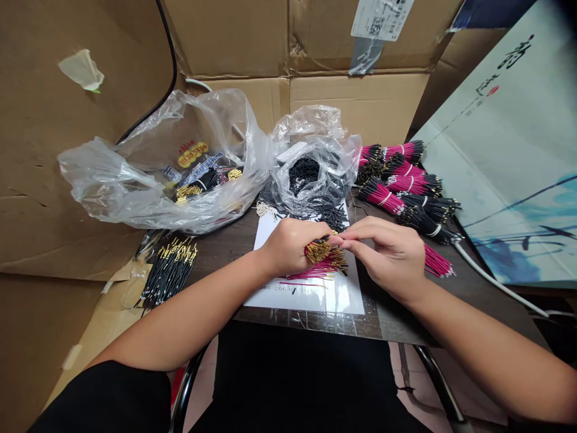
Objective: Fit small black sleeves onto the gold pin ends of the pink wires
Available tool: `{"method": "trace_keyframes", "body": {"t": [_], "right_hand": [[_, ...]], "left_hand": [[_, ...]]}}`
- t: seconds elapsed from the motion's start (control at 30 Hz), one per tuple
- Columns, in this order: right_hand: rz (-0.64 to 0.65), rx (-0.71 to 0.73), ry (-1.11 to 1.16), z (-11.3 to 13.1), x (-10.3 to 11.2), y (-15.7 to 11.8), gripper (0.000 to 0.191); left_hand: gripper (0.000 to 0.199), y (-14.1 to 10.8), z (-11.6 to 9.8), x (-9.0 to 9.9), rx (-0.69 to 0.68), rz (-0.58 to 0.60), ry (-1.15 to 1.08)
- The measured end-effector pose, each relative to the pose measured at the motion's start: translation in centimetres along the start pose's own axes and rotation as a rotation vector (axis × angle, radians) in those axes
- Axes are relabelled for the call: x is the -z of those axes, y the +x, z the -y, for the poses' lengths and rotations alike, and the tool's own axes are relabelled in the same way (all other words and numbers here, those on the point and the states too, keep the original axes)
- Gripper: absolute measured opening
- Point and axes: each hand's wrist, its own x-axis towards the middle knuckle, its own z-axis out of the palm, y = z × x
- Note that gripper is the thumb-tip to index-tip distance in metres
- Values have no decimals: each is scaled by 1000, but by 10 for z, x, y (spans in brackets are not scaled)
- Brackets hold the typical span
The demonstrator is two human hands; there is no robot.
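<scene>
My left hand (291, 243) is closed around a bundle of wires with gold terminals (317, 251), whose ends point toward me. The fingertips of my right hand (390, 255) are pinched together against my left thumb and forefinger. Whatever sits between those fingertips is too small to make out. Under my hands, loose pink wires with gold ends (324, 267) lie on a white printed sheet (268, 297). Just beyond is a spill of short black sleeves (332, 215), in front of a clear bag (347, 150) holding more black sleeves (304, 173).
A larger clear bag (112, 192) at left contains bundled wires. Black wires with gold ends (170, 270) lie at the table's left edge. Tied pink and black bundles (406, 180) are stacked at right, near a white cable (500, 288). Cardboard walls (360, 99) enclose the back.
</scene>
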Motion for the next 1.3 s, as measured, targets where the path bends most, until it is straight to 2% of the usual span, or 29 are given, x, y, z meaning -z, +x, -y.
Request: {"method": "trace_keyframes", "body": {"t": [0.17,0.3,0.4,0.53,0.67,0.77,1.3], "right_hand": [[-7,44,-7,1,0,0,16],[-37,31,-56,1,-2,2,9],[-118,39,-57,2,-3,2,6],[-220,119,-87,8,0,0,10],[-107,254,-77,14,4,-2,24],[-35,284,-86,14,3,-2,30],[10,259,-114,10,3,-1,26]], "left_hand": [[20,-1,-2,-2,-6,-35,-49],[20,-1,-3,-2,-5,-25,-2],[24,0,-3,-1,9,11,34],[29,0,-2,-3,40,46,66],[29,-2,0,-6,53,76,65],[29,-2,1,-7,60,108,69],[20,-1,-1,-5,93,213,111]]}}
